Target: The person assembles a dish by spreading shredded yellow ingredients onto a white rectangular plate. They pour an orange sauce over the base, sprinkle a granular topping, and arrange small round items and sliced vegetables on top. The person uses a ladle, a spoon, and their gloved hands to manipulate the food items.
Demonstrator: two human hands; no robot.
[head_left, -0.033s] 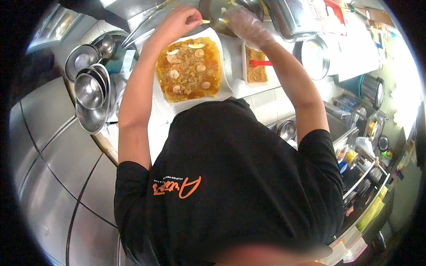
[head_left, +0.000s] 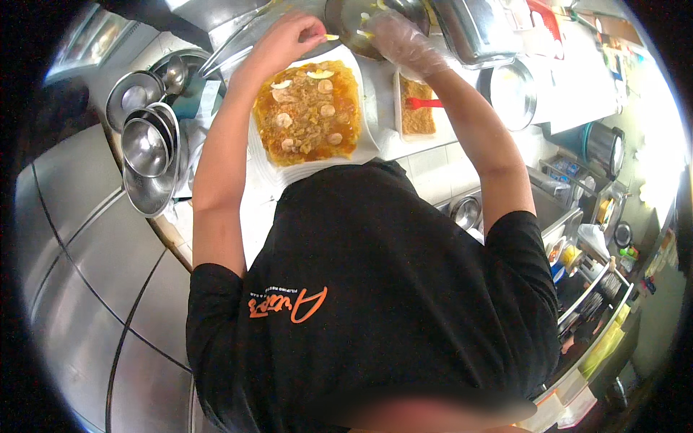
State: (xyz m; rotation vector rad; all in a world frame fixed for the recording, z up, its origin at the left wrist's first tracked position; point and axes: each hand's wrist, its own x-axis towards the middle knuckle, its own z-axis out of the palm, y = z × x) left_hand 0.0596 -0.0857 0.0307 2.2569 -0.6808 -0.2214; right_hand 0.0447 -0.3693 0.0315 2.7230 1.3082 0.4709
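Observation:
My left hand (head_left: 297, 35) pinches a small white-and-yellow egg slice (head_left: 330, 37) above the far edge of a tray of food. The food is a square orange noodle dish (head_left: 307, 115) topped with pale round slices and a couple of egg slices (head_left: 320, 74). It lies on a white leaf-lined tray (head_left: 368, 133). In a clear plastic glove, my right hand (head_left: 397, 40) reaches over a round metal bowl (head_left: 341, 22) with egg pieces in it. Its fingers are drawn together at an egg piece (head_left: 366, 34), partly hidden by the glove.
Right of the tray stands a container of brown crumbs (head_left: 417, 119) with a red-handled utensil (head_left: 424, 103). Beyond are a rectangular metal pan (head_left: 473, 32) and a round metal lid (head_left: 512, 94). Metal strainers and bowls (head_left: 146, 148) stack at left. A dish rack (head_left: 592, 289) stands at lower right.
My left hand with the egg slice has shifted very slightly toward the tray. The right hand stays over the bowl, almost unmoved.

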